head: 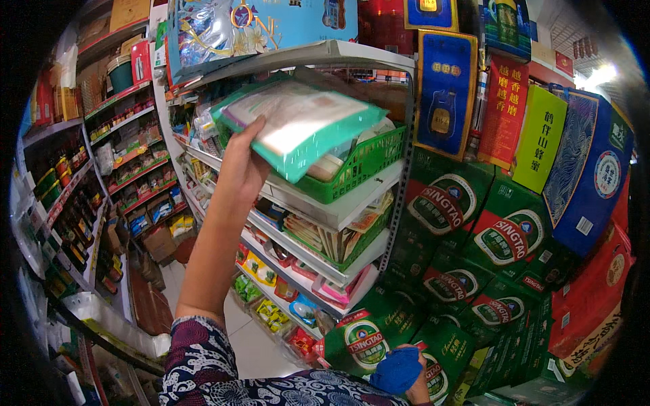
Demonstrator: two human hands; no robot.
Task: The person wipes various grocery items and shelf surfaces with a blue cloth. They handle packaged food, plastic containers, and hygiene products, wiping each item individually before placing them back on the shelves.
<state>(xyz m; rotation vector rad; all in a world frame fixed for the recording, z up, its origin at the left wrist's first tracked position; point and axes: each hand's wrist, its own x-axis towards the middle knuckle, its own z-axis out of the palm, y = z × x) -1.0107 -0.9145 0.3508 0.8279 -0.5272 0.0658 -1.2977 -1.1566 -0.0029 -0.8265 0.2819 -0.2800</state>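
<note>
My left hand (249, 157) grips the near left edge of a flat green-and-white plastic packet (304, 122), raised over a green plastic basket (376, 165). The packet is slightly blurred. The basket stands on an upper shelf of a white metal shelving unit (345, 203) and has more packets in it. Low at the bottom of the view, my right hand (419, 383) holds a bundled blue cloth (396, 369) in front of green Tsingtao beer cartons. Part of that hand is hidden by the cloth.
A lower green basket (363, 248) holds upright packets. Stacked beer cartons (452, 203) and gift boxes (444, 96) stand at the right. Stocked shelves (134, 147) line the left, with a tiled floor (254, 345) between. A light blue box (304, 25) lies on top of the unit.
</note>
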